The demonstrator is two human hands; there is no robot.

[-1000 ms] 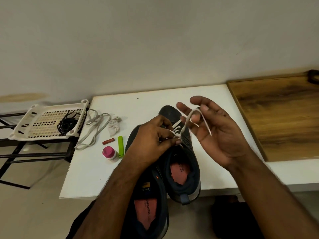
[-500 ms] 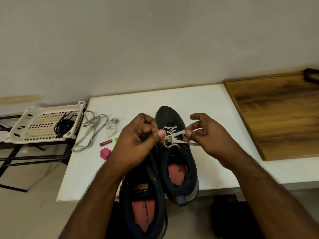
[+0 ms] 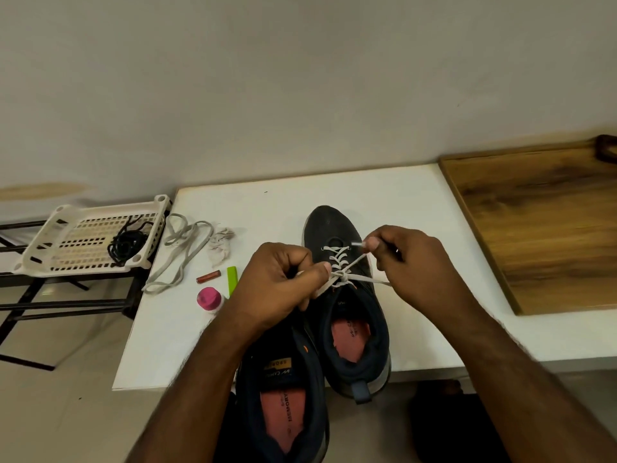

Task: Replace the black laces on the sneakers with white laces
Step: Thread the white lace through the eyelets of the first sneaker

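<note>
Two dark sneakers sit side by side on the white surface (image 3: 300, 202), the right sneaker (image 3: 347, 315) threaded with a white lace (image 3: 339, 262). The left hand (image 3: 277, 285) and right hand (image 3: 410, 259) each pinch one lace end. Black laces (image 3: 127, 245) lie in the basket (image 3: 50, 248) further left.

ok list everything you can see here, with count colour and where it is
sneakers: 2, dark, table's near edge
white lace: 1, threaded in the right sneaker, knotted
spare lace: 1, grey-white, table's left side
black laces: 1 bundle, in the basket
basket: 1, white, on the black rack left of the table
rag: 1, white, beside the spare lace
small cylinder: 1, red
green piece: 1
bottle: 1, pink cap
table: 1, white
board: 1, wooden, right
left hand: pinches a lace end
right hand: pinches the other end
</note>
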